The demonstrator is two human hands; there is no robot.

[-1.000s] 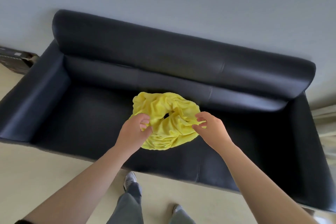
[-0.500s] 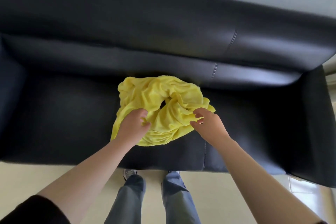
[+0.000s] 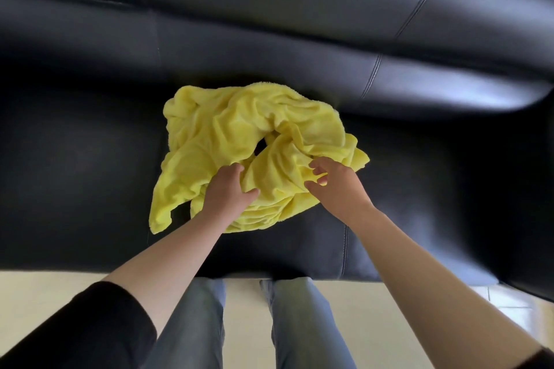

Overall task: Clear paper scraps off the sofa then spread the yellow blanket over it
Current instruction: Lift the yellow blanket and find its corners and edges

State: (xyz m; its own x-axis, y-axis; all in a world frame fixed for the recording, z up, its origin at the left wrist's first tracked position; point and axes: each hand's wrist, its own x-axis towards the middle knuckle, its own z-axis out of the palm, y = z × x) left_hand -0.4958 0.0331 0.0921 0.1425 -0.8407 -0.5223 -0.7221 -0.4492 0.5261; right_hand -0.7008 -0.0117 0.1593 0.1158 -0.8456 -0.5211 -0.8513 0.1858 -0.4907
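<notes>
The yellow blanket [image 3: 239, 141] lies crumpled in a heap on the middle of the black leather sofa's seat [image 3: 78, 165]. My left hand [image 3: 227, 192] presses into the near folds, fingers closed on the fabric. To its right, my right hand [image 3: 335, 186] has its fingers and thumb curled around a fold at the blanket's near right edge. One loose corner trails toward the front left of the seat. No paper scraps show on the sofa.
The sofa's backrest [image 3: 269, 9] fills the top of the view, and its right armrest [image 3: 527, 219] rises at the right. My legs in grey trousers [image 3: 195, 323] stand against the seat's front edge on a pale floor [image 3: 45, 287].
The view has closed in on the sofa. The blanket has loosened and spread a little, with a corner now trailing to the front left. Both hands stay on its near folds.
</notes>
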